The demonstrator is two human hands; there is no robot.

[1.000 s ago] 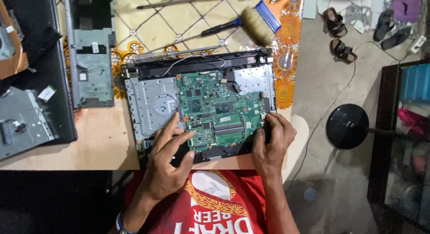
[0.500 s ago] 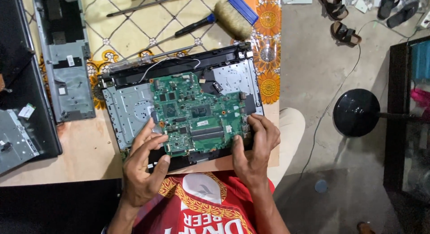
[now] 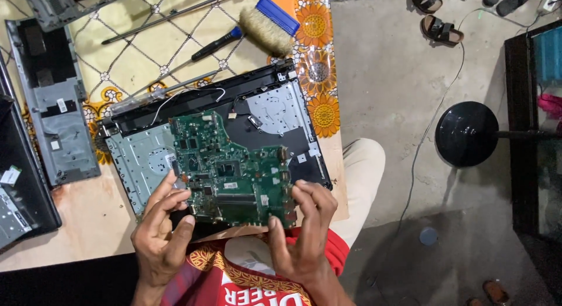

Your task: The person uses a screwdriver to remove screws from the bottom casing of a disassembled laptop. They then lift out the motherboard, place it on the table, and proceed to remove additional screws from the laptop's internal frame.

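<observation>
Wooden table (image 3: 76,224), grey concrete floor (image 3: 380,66)

A wide brush (image 3: 270,26) with a blue band lies at the table's far edge, just beside a black-handled screwdriver (image 3: 213,44). A grey plastic cover panel (image 3: 55,116) rests to the left. On the concrete floor stand a round black base (image 3: 466,134) and brown sandals (image 3: 440,30).
</observation>
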